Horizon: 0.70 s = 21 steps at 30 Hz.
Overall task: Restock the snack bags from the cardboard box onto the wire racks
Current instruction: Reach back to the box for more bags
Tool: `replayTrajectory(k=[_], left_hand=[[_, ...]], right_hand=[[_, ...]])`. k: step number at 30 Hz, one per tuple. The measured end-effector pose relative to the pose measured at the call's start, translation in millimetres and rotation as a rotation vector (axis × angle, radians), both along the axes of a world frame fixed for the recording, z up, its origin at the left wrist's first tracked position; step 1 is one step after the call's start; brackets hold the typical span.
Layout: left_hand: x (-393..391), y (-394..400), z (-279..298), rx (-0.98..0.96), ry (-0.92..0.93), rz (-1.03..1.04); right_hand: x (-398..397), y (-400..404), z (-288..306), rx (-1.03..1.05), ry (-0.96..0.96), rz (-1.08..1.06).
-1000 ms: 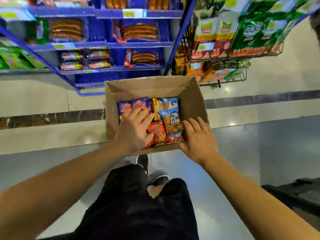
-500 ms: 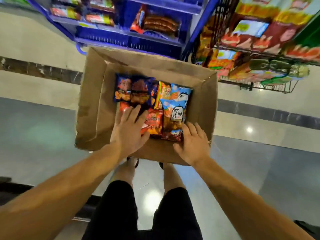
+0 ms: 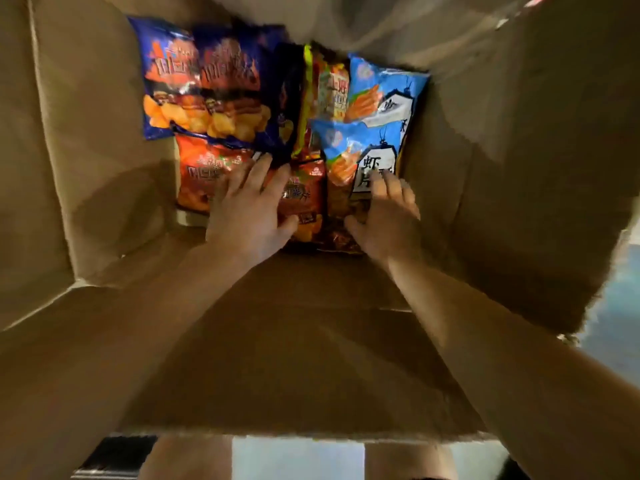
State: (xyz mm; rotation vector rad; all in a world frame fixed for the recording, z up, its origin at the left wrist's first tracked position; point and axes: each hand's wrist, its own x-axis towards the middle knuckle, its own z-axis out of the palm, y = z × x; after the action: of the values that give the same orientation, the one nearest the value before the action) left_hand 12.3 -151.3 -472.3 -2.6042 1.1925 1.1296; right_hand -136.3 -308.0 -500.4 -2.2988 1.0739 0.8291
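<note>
Early stage I'd say: snack bags [image 3: 242, 109] all lie on the cardboard box [image 3: 86, 168] floor toward its far wall, left hand [image 3: 249, 209] flat on an orange bag, right hand [image 3: 388, 216] spread on a blue bag, nothing lifted, racks out of view.

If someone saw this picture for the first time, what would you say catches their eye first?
Probably the bright snack bags packed at the bottom of the cardboard box, whose brown walls fill nearly the whole view: dark blue chip bags at the far left, light blue bags at the right. Next, both hands reaching in: the left hand rests on the orange bags, the right hand on the nearer light blue bag.
</note>
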Motion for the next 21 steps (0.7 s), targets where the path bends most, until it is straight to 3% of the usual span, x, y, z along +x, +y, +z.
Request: replayTrajectory(k=[6,11,14,17,19,21], left_hand=[[4.3,0.4,-93.8,-0.039,0.053,0.025],[-0.4,-14.1,-116.8,-0.079,0.174,0.135],[-4.6,-24.6,-109.9,-0.144,0.398,0.396],[-10.7,-42.4,-96.4,-0.282,0.708,0.802],[-6.1,-48.1,-92.7,-0.391,0.692,0.932],[7.9,-45.9,-93.7,-0.438,0.55,0.92]], right_hand=[[1.0,2.6,-97.9,-0.075,-0.019,-0.082],[-6.7,8.0,-113.6,-0.14,-0.193,-0.124],[-6.6,5.2,-98.9,-0.075,-0.392,-0.221],[8.2,16.2,-74.7,0.016,-0.534,-0.245],[21.7,25.0,-56.4,0.125,-0.6,-0.26],[31.1,24.7,-45.5,0.227,-0.699,-0.314]])
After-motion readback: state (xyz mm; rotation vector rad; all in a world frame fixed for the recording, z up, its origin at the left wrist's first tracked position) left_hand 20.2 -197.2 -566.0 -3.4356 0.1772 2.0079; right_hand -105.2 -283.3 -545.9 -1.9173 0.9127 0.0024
